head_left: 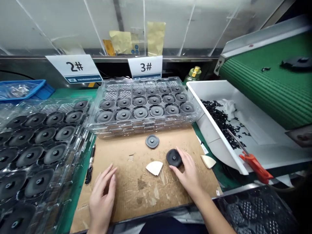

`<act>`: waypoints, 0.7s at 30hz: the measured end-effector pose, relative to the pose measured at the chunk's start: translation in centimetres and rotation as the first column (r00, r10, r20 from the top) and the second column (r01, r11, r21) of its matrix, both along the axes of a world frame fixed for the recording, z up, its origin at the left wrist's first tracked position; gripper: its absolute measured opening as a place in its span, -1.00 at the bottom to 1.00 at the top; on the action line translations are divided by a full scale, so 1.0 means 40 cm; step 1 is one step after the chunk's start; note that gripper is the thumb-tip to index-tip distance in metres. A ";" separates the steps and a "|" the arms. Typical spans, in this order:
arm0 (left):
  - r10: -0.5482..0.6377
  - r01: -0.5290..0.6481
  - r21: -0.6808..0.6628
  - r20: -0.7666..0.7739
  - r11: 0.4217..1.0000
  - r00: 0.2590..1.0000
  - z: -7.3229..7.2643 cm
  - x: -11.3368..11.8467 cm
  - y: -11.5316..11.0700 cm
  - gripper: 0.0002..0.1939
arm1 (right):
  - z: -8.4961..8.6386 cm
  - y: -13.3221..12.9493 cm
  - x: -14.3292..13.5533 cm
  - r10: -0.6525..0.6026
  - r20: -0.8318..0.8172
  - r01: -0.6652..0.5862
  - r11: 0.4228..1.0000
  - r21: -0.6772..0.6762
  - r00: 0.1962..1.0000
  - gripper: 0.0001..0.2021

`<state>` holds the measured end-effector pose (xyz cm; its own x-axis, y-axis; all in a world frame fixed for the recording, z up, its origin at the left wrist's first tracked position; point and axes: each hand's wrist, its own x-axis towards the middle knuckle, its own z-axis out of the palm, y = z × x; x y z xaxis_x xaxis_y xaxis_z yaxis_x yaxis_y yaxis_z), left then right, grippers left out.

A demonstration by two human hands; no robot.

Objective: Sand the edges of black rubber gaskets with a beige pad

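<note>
My right hand grips a round black plastic disc by its edge, thumb below and fingers above, over the cardboard sheet. A second, greyer disc with a small centre hub lies flat on the cardboard, up and to the left of it. Between my hands rests a cream wedge-shaped pad, touched by neither. Another wedge-shaped pad lies at the cardboard's right edge. My left hand is at the cardboard's left side, fingers stretched and slightly apart, holding nothing.
Clear plastic trays with several discs stand behind the cardboard; more trays are at left. On the right, a white bin contains small black parts, with red-handled pliers across its rim. A green conveyor rises beyond. A black pen lies left.
</note>
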<state>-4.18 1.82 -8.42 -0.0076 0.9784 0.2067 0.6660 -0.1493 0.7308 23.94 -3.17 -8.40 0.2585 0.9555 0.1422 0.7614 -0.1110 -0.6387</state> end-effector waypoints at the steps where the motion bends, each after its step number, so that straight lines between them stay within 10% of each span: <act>1: 0.045 -0.040 -0.058 0.096 0.998 0.994 0.023 0.022 -0.014 -0.75 | 0.015 -0.006 -0.006 0.007 -0.026 -0.007 1.000 0.005 1.000 -0.42; 3: 0.114 -0.004 -0.273 0.389 0.962 0.914 0.073 0.079 -0.044 -0.73 | 0.053 -0.021 -0.023 0.060 -0.101 -0.059 0.998 0.016 0.993 -0.33; 7: 0.254 0.453 -0.443 0.872 0.774 0.419 0.147 0.200 -0.088 -0.39 | 0.131 -0.056 -0.074 0.257 -0.291 -0.248 0.966 0.070 0.922 -0.19; 12: 0.445 0.671 -0.453 0.873 0.587 0.201 0.158 0.220 -0.097 -0.43 | 0.162 -0.072 -0.134 0.337 -0.313 -0.324 0.941 0.093 0.888 -0.24; 21: 0.570 0.693 -0.369 0.818 0.620 -0.074 0.131 0.090 -0.091 -0.62 | 0.048 -0.004 -0.148 0.230 0.120 -0.223 0.972 -0.071 0.966 -0.59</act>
